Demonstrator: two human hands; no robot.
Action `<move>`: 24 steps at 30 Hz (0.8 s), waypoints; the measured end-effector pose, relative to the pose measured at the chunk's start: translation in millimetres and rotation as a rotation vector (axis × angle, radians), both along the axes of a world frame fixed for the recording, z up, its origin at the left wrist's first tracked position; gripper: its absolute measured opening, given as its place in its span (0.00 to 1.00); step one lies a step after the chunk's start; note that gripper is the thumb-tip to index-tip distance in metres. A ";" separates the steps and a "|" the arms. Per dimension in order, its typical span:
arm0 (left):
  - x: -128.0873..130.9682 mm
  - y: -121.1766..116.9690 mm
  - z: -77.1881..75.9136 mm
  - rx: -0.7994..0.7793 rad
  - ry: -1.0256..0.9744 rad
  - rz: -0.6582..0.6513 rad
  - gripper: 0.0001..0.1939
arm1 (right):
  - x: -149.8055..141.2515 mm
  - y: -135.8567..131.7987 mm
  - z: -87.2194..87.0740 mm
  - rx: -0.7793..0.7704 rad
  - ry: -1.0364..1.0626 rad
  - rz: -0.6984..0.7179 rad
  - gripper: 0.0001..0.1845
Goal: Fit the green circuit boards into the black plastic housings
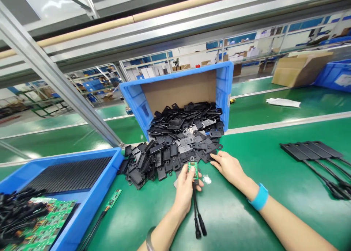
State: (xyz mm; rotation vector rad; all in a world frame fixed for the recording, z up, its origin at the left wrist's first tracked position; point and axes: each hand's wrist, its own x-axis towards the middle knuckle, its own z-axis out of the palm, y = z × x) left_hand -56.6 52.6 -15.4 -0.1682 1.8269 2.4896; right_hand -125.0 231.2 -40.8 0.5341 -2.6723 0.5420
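My left hand [185,187] is closed on a small green circuit board [193,169] with two black cables [197,214] hanging from it toward me. My right hand [228,166] lies at the near edge of a heap of black plastic covers [175,145], fingers together on one of the pieces; what they grip is hard to see. The heap spills out of a blue bin [223,94] tipped on its side and lined with cardboard. A blue wristband [259,197] is on my right wrist.
At the left stands a blue tray [90,200] with green boards, black cables and a ribbed black insert. A loose board with a cable [109,203] lies beside it. Finished black units with cables [315,154] lie at right. A cardboard box [300,70] and metal frame post [55,79] stand behind.
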 end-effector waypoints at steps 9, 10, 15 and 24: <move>4.6 -1.0 -2.9 0.070 -0.028 -0.245 0.36 | 27.5 4.9 35.4 -0.896 -0.298 0.210 0.15; 4.6 -0.9 -3.0 0.067 -0.031 -0.255 0.35 | 30.7 3.4 38.4 -0.937 -0.333 0.260 0.13; 4.3 0.0 -1.9 0.072 -0.060 -0.279 0.34 | 38.0 -5.3 41.9 -1.019 -0.500 0.378 0.14; 0.4 -4.7 -1.7 0.097 -0.073 -0.115 0.29 | 9.6 18.5 16.4 -0.591 -0.482 0.116 0.13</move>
